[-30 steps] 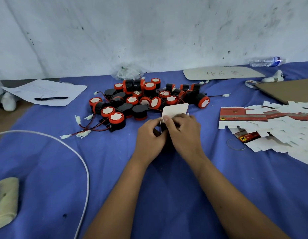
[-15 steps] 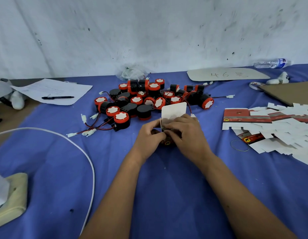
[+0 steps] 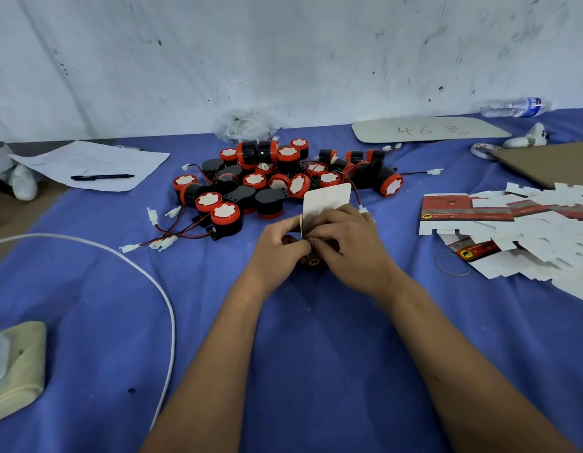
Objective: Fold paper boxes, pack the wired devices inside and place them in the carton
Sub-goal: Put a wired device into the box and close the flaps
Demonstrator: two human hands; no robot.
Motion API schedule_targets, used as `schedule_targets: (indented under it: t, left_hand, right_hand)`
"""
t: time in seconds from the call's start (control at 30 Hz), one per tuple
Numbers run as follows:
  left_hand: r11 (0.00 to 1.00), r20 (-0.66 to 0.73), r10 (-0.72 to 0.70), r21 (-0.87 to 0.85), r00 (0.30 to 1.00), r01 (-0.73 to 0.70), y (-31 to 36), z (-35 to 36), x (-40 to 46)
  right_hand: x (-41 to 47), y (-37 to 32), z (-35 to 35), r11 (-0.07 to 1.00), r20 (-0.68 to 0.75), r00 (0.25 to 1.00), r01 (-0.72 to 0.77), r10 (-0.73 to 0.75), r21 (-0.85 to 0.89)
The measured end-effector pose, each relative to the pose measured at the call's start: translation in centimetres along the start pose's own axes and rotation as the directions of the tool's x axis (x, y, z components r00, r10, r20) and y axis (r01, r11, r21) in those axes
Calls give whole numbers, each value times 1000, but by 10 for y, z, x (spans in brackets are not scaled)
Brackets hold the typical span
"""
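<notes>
A small paper box (image 3: 327,201) stands between my hands at the table's middle, its white flap sticking up. My left hand (image 3: 278,248) pinches the box's left edge. My right hand (image 3: 347,246) curls over its top and right side, fingers pressing into it. Most of the box body is hidden under my fingers; a dark printed corner shows below them. Behind the box lies a heap of black and red wired devices (image 3: 267,181) with red and black leads and white plugs. Flat unfolded box blanks (image 3: 512,223) are spread out at the right.
A brown carton flap (image 3: 551,161) lies at the far right. A grey card (image 3: 427,130) and a water bottle (image 3: 512,107) sit at the back. Papers with a pen (image 3: 102,176) lie back left. A white cable (image 3: 166,308) curves across the left; a rubber band (image 3: 452,264) lies right.
My hands with the box stay in much the same place, fingers working slightly lower on it. The camera has shifted a little, so the scene sits lower in view.
</notes>
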State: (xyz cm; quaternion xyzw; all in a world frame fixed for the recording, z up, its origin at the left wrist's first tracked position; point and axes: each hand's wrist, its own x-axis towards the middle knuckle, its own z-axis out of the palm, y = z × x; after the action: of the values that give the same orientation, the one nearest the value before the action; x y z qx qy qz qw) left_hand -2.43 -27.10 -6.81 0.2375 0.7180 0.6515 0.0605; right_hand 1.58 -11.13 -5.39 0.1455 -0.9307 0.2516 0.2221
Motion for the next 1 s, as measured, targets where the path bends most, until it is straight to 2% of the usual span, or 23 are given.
schedule_targets:
  t: [0.23,0.33,0.43,0.5,0.57,0.77,0.9,1.0]
  left_hand:
    - [1000,-26,-7,-7,1000,7,3,3,-1]
    - [1000,-26,-15,-18,1000,14,2,1,0]
    - [1000,-54,-27,-15,998,26,3,-3,0]
    - [1000,-53,-19,-7,998,19,3,-6,-1]
    - [1000,-38,-17,-17,999,16,5,-7,-1]
    - [999,-46,-13,44,999,15,4,-6,1]
    - [997,-63,-48,64,997,52,5,-5,0]
    - [994,-64,-48,90,997,53,9,-4,-2]
  right_hand:
    - [-3,-1,1,993,-15,1000,15,-17,-113]
    - [-3,2,-2,997,-41,998,53,-56,-61]
    - [-3,4,-7,988,8,988,156,-155,-15]
    - [0,2,-10,986,47,985,167,-166,-10]
    - [3,-2,-13,988,80,987,145,-141,-53]
    - [6,-22,-16,934,146,988,105,-58,-341]
    - [33,-32,-21,951,266,956,-40,126,-306]
    - [57,-35,-31,947,393,906,-22,154,-319]
